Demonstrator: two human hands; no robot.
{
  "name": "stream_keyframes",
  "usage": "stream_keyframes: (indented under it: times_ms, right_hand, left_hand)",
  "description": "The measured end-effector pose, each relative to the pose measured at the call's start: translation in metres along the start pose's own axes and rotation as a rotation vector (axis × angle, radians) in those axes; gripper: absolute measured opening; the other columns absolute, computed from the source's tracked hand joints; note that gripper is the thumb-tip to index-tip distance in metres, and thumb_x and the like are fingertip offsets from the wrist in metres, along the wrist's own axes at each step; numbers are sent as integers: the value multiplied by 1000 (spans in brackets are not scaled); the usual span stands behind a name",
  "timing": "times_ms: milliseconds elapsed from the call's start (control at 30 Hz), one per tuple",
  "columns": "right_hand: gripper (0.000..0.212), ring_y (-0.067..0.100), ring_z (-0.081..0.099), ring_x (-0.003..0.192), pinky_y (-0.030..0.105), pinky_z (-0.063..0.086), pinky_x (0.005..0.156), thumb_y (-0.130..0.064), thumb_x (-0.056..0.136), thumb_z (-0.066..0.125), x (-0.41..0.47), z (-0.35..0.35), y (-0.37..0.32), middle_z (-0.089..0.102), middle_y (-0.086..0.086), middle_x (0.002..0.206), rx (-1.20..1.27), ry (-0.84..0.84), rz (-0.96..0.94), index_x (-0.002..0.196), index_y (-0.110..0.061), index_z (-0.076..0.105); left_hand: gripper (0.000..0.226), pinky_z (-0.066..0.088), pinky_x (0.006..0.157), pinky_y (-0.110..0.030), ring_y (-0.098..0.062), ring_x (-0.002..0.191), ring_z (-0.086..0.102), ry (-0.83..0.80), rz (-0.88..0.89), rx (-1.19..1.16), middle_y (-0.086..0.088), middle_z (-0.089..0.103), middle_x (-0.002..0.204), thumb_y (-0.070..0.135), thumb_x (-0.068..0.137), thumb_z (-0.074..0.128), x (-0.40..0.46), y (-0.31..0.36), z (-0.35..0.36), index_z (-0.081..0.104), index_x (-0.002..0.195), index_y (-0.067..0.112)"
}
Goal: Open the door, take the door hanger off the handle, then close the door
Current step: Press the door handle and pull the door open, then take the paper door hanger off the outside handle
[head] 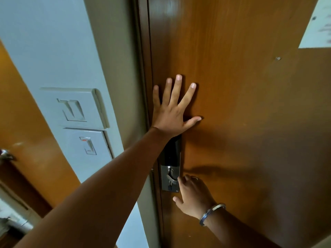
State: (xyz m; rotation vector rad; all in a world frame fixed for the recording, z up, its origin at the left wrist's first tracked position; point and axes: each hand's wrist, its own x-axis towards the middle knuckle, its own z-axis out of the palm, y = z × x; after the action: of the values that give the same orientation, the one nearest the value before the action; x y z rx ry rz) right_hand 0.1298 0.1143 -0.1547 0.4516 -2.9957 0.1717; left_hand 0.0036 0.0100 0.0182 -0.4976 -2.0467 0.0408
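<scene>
Brown wooden door [241, 104], head view: its glossy panel fills the right of the frame, its left edge set against the dark brown wooden frame strip [144, 51] and the grey-beige jamb [114, 59]. The left hand [172, 111] lies flat on the panel just above the black and silver metal lock plate [171, 167], fingers spread wide and holding nothing; its forearm crosses in front of the jamb and hides the upper part of the plate. The right hand [192, 196], with a silver metal bangle [212, 213] on the wrist, rests beside the plate's lower right edge, fingers bent toward the small silver lever [172, 179]; whether they grasp anything cannot be told. On the pale blue wall [44, 42] to the left sit two white rocker switch plates [78, 120], one above the other. Further left a second brown door [26, 131] carries a silver knob [5, 154]. A white paper sheet [317, 25] is stuck at the upper right of the panel, with a small screw [278, 58] below it. No door hanger shows on this side.
</scene>
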Motion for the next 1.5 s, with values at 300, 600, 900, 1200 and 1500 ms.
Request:
stream_keyframes:
  times_ms: [300,600,900,1200,1500]
  right_hand:
    - [47,23,58,113,33,49,89,-42,94,51,-47,14,-29,59,4,127,108,167,66,134,-19,49]
    - [54,10,61,99,22,49,85,-62,89,39,-114,1,-71,65,-5,108,104,281,180,115,-20,61]
    - [54,25,57,98,32,44,83,-51,87,49,-190,-30,-149,60,12,110,92,750,565,118,-7,56]
    - [72,36,25,145,53,28,115,-45,86,59,-226,-121,-217,34,23,152,-232,1025,571,142,-8,33]
    - [81,39,7,149,56,27,115,-47,90,56,-271,-178,-223,11,27,159,-669,998,731,153,-14,18]
  left_hand:
    - [86,-1,119,-59,-37,149,14,81,105,17,-17,25,161,76,87,40,-34,-6,-32,26,155,25]
    - [72,-3,121,-52,-32,151,7,145,147,-190,-15,19,163,54,93,46,-90,-8,-94,25,155,24]
    - [81,0,121,-53,-31,151,4,134,406,-444,-16,15,161,63,95,39,-193,-67,-114,20,155,12]
    - [96,8,120,-57,-30,150,4,-305,767,-665,-13,7,162,79,89,26,-240,-39,-95,-6,156,20]
    - [107,-15,119,-45,-19,151,-14,-432,1120,-915,-6,-7,165,86,83,35,-251,79,-132,-10,156,22]
